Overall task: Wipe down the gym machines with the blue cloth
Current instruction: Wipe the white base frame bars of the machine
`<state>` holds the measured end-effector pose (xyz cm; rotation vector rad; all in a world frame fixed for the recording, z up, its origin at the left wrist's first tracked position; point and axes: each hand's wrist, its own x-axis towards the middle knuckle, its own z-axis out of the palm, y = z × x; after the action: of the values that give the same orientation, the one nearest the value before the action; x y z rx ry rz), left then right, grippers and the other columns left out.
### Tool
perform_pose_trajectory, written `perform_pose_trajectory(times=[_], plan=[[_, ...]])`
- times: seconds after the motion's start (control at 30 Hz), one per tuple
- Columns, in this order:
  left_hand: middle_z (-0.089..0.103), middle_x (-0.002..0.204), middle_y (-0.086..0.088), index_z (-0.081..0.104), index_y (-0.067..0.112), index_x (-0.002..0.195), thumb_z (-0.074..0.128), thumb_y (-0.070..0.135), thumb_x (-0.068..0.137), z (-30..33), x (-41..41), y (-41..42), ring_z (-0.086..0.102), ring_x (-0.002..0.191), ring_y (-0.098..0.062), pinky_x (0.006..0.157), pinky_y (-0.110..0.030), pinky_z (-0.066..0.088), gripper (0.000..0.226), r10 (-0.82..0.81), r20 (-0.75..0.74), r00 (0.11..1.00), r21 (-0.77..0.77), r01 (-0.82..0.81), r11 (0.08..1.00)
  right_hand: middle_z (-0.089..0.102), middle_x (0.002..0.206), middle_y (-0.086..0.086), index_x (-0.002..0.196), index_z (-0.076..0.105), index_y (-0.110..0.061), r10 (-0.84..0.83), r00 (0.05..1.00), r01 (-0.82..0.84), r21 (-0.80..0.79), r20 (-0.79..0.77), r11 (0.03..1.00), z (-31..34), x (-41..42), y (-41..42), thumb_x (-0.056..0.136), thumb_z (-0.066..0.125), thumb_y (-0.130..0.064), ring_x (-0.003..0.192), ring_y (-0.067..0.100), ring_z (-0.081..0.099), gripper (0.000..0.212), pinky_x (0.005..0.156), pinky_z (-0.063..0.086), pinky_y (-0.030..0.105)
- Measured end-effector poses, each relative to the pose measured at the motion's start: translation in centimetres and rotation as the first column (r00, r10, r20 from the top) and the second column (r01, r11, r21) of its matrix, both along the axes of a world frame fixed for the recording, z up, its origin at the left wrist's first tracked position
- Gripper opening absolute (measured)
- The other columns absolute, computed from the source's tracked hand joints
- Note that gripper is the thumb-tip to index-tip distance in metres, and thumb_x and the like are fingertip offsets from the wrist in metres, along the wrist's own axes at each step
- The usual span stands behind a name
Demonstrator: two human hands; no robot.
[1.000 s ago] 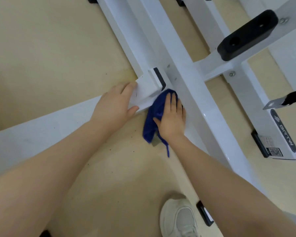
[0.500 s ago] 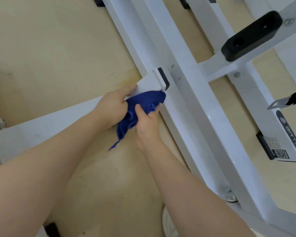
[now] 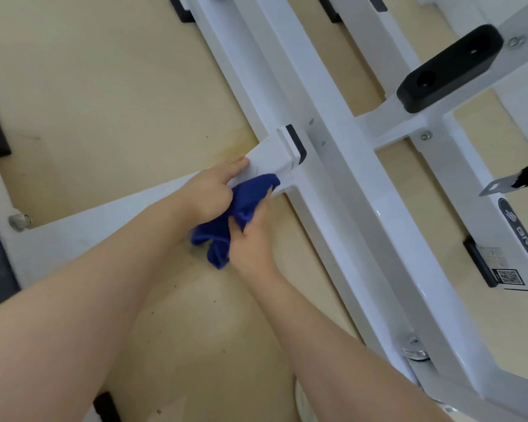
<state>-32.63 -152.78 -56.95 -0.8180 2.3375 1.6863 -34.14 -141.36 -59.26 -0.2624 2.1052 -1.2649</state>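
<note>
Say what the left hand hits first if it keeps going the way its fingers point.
Probably the white bracket on the machine frame. The left hand already touches its near edge with its fingertips while gripping the blue cloth; beyond sits the black end cap. Depth from a single view is uncertain.

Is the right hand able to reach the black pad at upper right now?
Probably yes: nothing blocks the way from the right hand across the white frame to the black pad, though it grips the blue cloth.
</note>
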Motion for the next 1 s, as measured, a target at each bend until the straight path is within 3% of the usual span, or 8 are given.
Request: perform_pose_trajectory(times=[0.07,0.13,0.23,0.33,0.5,0.7,0.87,1.0], plan=[[0.019,0.154,0.009,0.028,0.019,0.146,0.03,-0.011,0.086,0.5,0.3,-0.2,0.013,0.143,-0.008,0.114,-0.02,0.008,0.067,-0.048,-0.001,0.999,-0.052,0.048,0.998,0.031,0.15,0.015,0.149,0.014,-0.011,0.324,0.805,-0.121,0.396,-0.498,0.91,-1.4,-0.4,1.4,0.077,0.061,0.004,0.135,0.022,0.034,0.087,0.112,0.028,0.034],[0.019,0.154,0.006,0.027,0.016,0.146,0.031,-0.011,0.086,0.2,1.0,-0.1,0.014,0.143,-0.009,0.109,-0.013,0.005,0.066,-0.078,0.002,0.997,-0.122,0.078,0.989,0.039,0.146,0.018,0.143,0.028,-0.001,0.549,0.386,0.03,0.605,-0.742,0.796,-2.3,-2.0,3.0,0.075,0.05,0.002,0.133,0.032,0.04,0.072,0.109,0.027,0.042],[0.026,0.153,0.0,0.029,0.011,0.145,0.032,-0.009,0.086,-0.4,2.0,0.7,0.019,0.142,-0.013,0.106,-0.011,0.008,0.062,-0.15,0.026,0.988,-0.158,0.152,0.976,0.048,0.14,0.013,0.137,0.03,-0.004,0.707,0.048,0.033,0.708,-0.706,0.705,-2.2,-4.2,5.1,0.079,0.029,-0.011,0.13,0.029,0.043,0.059,0.112,0.027,0.039],[0.046,0.137,-0.013,0.039,0.006,0.137,0.035,-0.006,0.083,-0.2,1.6,1.0,0.04,0.129,-0.025,0.099,-0.02,0.028,0.055,-0.099,-0.007,0.995,-0.113,0.097,0.989,0.049,0.14,0.007,0.137,0.041,-0.007,0.767,-0.221,-0.048,0.792,-0.602,0.608,-1.9,-5.0,4.3,0.085,0.044,-0.015,0.133,0.023,0.037,0.053,0.115,0.013,0.038],[0.046,0.131,-0.018,0.041,-0.004,0.131,0.03,0.0,0.078,-0.3,2.0,0.0,0.034,0.128,-0.026,0.102,-0.026,0.023,0.054,-0.118,0.052,0.992,-0.312,0.128,0.942,0.026,0.154,0.009,0.147,0.025,-0.006,0.934,-0.336,0.113,0.979,-0.123,0.17,1.2,-6.0,0.1,0.095,0.04,-0.034,0.142,0.025,0.024,0.061,0.116,0.009,0.038],[0.011,0.157,-0.004,0.023,0.011,0.147,0.039,0.008,0.091,-0.4,4.2,-1.3,0.008,0.144,-0.02,0.115,-0.027,0.006,0.057,-0.236,0.314,0.92,-0.538,0.377,0.754,0.032,0.151,0.008,0.145,0.03,-0.007,0.919,-0.245,0.269,0.889,-0.308,0.369,4.0,-6.4,1.0,0.086,0.032,-0.02,0.141,0.024,0.027,0.061,0.115,0.008,0.037],[-0.007,0.158,-0.001,0.007,0.017,0.149,0.036,0.012,0.093,-0.5,4.6,-1.1,0.001,0.145,-0.018,0.116,-0.03,0.001,0.063,-0.268,0.451,0.851,-0.55,0.502,0.667,-0.007,0.157,0.015,0.147,-0.006,0.001,0.961,-0.263,0.069,0.992,-0.088,0.11,3.9,-6.8,-1.3,0.095,0.043,-0.037,0.145,0.027,-0.009,0.081,0.113,-0.013,0.039],[-0.011,0.157,0.0,0.002,0.016,0.15,0.035,0.007,0.091,-0.3,4.5,-0.7,-0.001,0.145,-0.017,0.116,-0.029,0.0,0.068,-0.252,0.472,0.845,-0.53,0.5,0.685,0.014,0.157,0.014,0.148,0.011,0.001,0.953,-0.145,0.133,0.949,-0.267,0.286,5.6,-8.5,0.0,0.09,0.053,-0.029,0.146,0.027,0.006,0.077,0.113,-0.011,0.039]])
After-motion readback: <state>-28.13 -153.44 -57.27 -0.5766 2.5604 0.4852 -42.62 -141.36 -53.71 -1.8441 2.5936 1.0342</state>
